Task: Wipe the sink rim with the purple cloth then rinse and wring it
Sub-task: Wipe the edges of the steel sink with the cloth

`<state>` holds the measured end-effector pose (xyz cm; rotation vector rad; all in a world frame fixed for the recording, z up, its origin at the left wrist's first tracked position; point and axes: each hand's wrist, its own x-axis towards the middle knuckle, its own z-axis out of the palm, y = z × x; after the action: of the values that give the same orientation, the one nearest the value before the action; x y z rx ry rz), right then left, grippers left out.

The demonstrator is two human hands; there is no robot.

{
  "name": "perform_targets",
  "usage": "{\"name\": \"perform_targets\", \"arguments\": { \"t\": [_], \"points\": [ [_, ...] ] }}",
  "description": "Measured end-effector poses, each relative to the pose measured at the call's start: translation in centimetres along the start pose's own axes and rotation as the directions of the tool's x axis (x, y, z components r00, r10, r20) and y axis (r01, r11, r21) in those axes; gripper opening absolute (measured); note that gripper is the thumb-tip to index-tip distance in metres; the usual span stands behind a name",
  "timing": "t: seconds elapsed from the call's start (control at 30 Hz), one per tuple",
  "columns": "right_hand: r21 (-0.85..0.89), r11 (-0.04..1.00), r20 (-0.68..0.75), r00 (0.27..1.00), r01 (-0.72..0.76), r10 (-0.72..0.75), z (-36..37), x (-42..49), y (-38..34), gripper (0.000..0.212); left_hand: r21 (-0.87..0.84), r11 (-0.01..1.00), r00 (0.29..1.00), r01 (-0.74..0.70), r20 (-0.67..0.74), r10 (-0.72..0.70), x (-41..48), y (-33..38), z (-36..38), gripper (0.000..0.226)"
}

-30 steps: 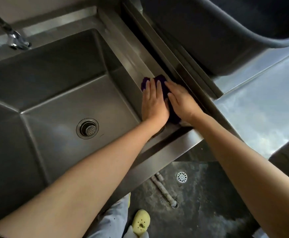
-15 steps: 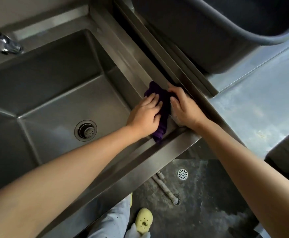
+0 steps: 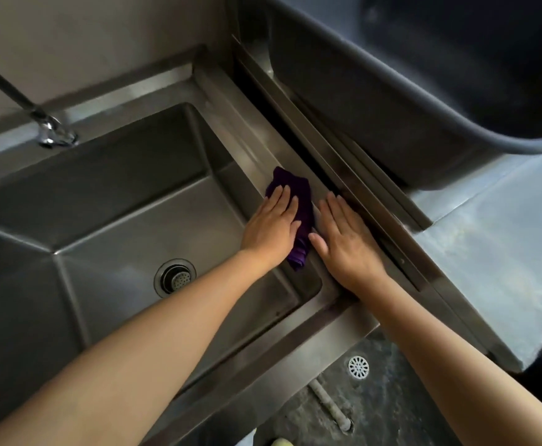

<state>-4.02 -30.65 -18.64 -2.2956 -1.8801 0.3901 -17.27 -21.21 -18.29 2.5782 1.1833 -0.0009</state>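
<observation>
The purple cloth (image 3: 299,192) lies crumpled on the right rim of the steel sink (image 3: 247,140), and its lower end hangs over the rim's inner edge. My left hand (image 3: 273,226) lies flat on the cloth and presses it against the rim. My right hand (image 3: 347,239) rests flat on the bare rim just right of the cloth, fingers pointing away from me and thumb at the cloth's edge. Part of the cloth is hidden under my left palm.
The basin has a round drain (image 3: 174,277), and a faucet (image 3: 49,130) stands at the back left. A large dark tub (image 3: 392,91) sits on the steel counter (image 3: 488,252) to the right, beyond a narrow gap. Below are a floor drain (image 3: 358,367) and a pipe (image 3: 329,405).
My left hand went from bunching the cloth to lying flat on it. My right hand let go of the cloth and now lies flat on the rim beside it.
</observation>
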Motion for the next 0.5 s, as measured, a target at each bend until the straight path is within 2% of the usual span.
{"name": "perform_targets", "arguments": {
  "t": [0.17, 0.27, 0.5],
  "points": [
    [0.021, 0.995, 0.007, 0.995, 0.098, -0.098, -0.1, 3.4, -1.2, 0.059, -0.037, 0.997, 0.997, 0.071, -0.025, -0.072, 3.1, -2.6, -0.8, 0.053],
    [-0.059, 0.986, -0.024, 0.988, 0.154, -0.156, 0.2, 6.4, -2.5, 0.061, -0.099, 0.99, 0.993, 0.102, -0.052, -0.107, 4.4, -3.8, -0.8, 0.052],
    [-0.017, 0.991, 0.001, 0.991, 0.134, -0.134, -0.4, 12.8, -4.7, 0.056, -0.09, 0.987, 0.985, 0.133, -0.103, -0.142, 9.6, -9.1, -2.8, 0.053]
  ]
}}
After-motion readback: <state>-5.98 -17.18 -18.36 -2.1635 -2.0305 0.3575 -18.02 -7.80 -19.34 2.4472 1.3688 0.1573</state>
